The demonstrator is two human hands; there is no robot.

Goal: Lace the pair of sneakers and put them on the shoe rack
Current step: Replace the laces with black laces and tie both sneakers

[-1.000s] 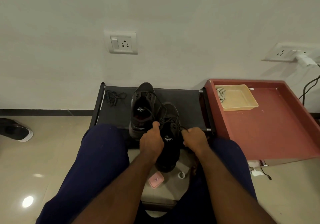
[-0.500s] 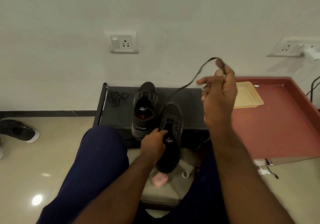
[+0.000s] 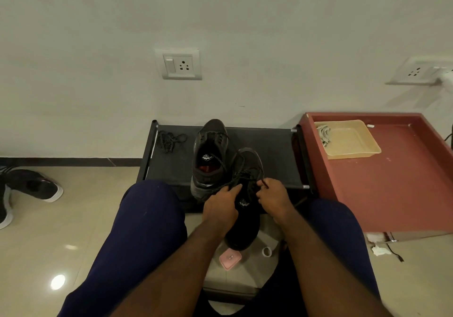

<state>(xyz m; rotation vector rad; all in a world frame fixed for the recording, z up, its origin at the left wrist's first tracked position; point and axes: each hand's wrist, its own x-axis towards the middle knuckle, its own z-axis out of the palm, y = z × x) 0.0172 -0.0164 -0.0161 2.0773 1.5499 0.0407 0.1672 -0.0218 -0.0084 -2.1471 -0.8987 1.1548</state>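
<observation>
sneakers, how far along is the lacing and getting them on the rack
Done: the far sneaker stands on the shoe rack; whether it is laced is unclear. In hand: the left hand holds the near sneaker while the right hand pinches its lace. Left: finish this lacing, probably use the loose lace lying on the rack, then set the pair there.
</observation>
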